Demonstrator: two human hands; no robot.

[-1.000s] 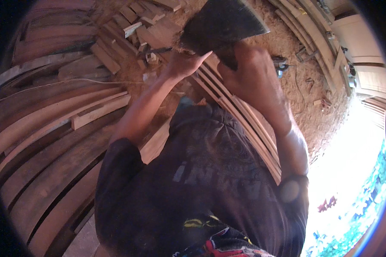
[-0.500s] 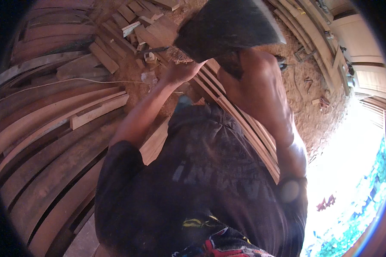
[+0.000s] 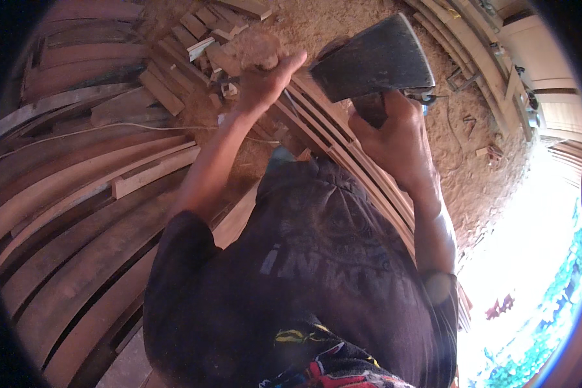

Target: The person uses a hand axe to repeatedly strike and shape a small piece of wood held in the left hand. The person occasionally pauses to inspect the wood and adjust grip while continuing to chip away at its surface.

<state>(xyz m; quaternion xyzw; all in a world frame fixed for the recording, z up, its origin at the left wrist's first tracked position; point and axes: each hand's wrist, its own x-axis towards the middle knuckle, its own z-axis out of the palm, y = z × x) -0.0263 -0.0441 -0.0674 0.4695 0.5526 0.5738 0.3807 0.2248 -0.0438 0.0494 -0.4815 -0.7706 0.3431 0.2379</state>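
In my right hand (image 3: 398, 139) is an axe, its fingers closed round the dark handle (image 3: 370, 110) just below the head. The broad dark axe head (image 3: 375, 61) flares toward a pale edge on the right. My left hand (image 3: 263, 90) is raised to the left of the axe, thumb stretched out toward it. Its fingers are wrapped round a rough brown lump (image 3: 255, 52), blurred, whose kind I cannot make out. Below and between my hands, long narrow wooden strips (image 3: 343, 152) run slantwise toward my right side.
Stacked long boards (image 3: 77, 239) fill the left side, with a thin pale cord (image 3: 142, 125) across them. Short wood offcuts (image 3: 204, 48) lie in a heap ahead on the brown ground (image 3: 456, 142). More long planks (image 3: 462, 48) lie at the far right.
The axe has moved right and away from my left hand, and its head has turned. My left hand has risen slightly with the brown lump, its thumb now lifted.
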